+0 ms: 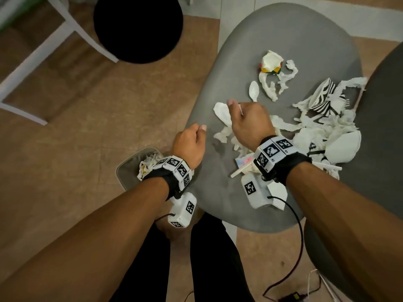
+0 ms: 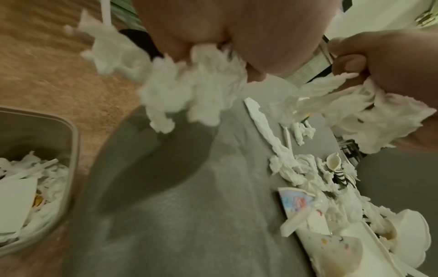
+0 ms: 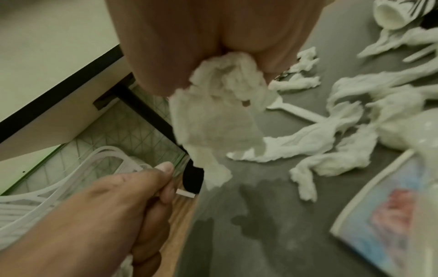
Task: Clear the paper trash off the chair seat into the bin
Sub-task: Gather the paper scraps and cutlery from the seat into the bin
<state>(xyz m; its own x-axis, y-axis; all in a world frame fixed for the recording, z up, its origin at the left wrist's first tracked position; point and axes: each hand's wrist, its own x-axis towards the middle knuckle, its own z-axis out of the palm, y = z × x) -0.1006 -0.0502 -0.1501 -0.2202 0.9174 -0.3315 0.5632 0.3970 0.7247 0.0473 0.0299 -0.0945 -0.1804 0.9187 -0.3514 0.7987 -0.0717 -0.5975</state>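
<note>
The grey chair seat (image 1: 283,40) is strewn with torn white tissue and paper scraps (image 1: 322,125), thickest on its right side. My right hand (image 1: 248,123) is over the seat's middle and grips a bunch of white tissue (image 3: 220,105) that hangs from its fist. At the seat's left edge my left hand (image 1: 192,142) is closed round a wad of crumpled tissue (image 2: 189,90). The grey bin (image 1: 128,168) stands on the floor just left of the seat, under my left wrist, with paper in it (image 2: 28,191).
A white plastic spoon (image 1: 254,91), a striped paper cup (image 1: 325,99) and a white bowl (image 1: 344,149) lie among the scraps. A black round stool (image 1: 137,27) and a white chair frame (image 1: 43,51) stand at far left. A dark grey chair (image 1: 381,149) adjoins on the right.
</note>
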